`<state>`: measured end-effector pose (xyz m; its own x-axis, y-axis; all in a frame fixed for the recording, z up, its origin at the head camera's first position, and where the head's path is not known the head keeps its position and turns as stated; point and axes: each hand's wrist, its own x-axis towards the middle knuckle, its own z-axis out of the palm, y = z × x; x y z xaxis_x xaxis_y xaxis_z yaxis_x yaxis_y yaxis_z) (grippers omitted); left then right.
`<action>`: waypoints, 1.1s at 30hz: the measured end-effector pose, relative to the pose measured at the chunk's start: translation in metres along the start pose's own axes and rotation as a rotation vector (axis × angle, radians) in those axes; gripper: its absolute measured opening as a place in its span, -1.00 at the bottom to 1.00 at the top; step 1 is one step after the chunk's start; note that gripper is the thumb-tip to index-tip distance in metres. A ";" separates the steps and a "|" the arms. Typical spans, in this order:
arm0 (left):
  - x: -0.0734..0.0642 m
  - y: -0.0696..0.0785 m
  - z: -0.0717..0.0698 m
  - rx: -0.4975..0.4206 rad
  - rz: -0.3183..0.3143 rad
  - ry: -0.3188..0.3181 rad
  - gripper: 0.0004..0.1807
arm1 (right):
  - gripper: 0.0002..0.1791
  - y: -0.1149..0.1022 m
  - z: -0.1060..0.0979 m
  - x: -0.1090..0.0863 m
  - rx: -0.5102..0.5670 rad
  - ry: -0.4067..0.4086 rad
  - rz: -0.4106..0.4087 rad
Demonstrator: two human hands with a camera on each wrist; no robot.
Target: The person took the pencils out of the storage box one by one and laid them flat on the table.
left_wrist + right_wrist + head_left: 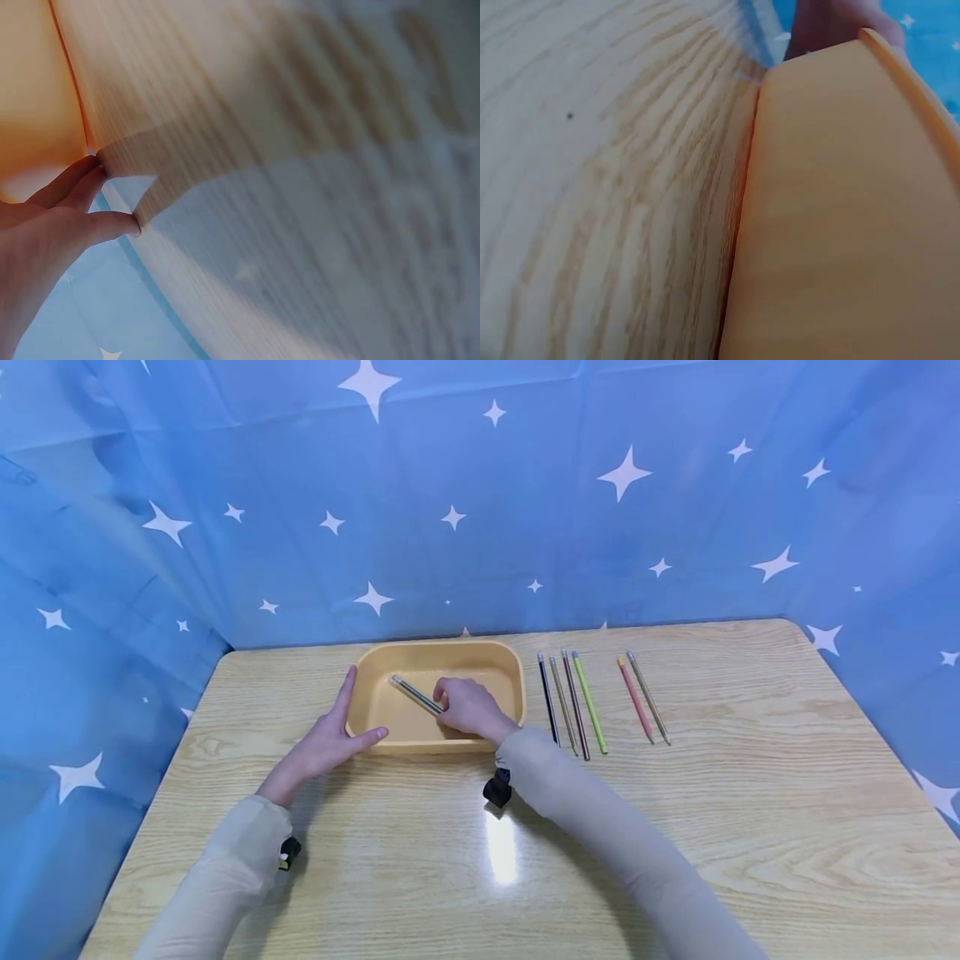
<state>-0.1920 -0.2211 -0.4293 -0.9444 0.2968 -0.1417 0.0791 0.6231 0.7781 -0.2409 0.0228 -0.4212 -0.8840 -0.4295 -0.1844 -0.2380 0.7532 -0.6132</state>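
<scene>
A shallow yellow-orange plastic tray stands near the back of the table. My left hand rests at its left end, fingers straight and thumb spread toward the front rim. In the left wrist view that hand appears beside the tray wall. My right hand reaches over the front rim into the tray. Its curled fingers pinch the near end of dark striped pencils, which lie slanted side by side; the gripped ends are hidden. The right wrist view shows mostly the tray's outer wall.
Right of the tray lie several pencils: a dark blue one, a lime green one and others between. Farther right are a red pencil and a gold-coloured pencil. A blue star-patterned cloth hangs behind the wooden table.
</scene>
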 end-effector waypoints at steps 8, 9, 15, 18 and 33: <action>0.000 0.000 -0.001 -0.003 0.006 -0.008 0.19 | -0.68 0.004 -0.001 0.000 0.138 -0.041 0.021; 0.000 0.000 -0.001 -0.003 0.007 -0.007 0.19 | -0.68 0.004 -0.002 -0.001 0.147 -0.046 0.022; -0.001 0.001 -0.001 -0.010 -0.003 -0.006 0.19 | -0.67 0.006 -0.004 -0.001 0.243 -0.069 0.042; -0.001 0.001 -0.001 -0.010 -0.006 -0.006 0.19 | -0.68 0.006 -0.005 -0.002 0.315 -0.082 0.072; -0.001 0.001 0.000 0.007 0.006 0.002 0.19 | -0.69 0.005 -0.005 -0.005 0.476 -0.102 0.107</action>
<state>-0.1909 -0.2210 -0.4287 -0.9445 0.2991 -0.1359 0.0868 0.6262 0.7748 -0.2400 0.0310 -0.4200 -0.8438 -0.4267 -0.3255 0.0830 0.4954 -0.8647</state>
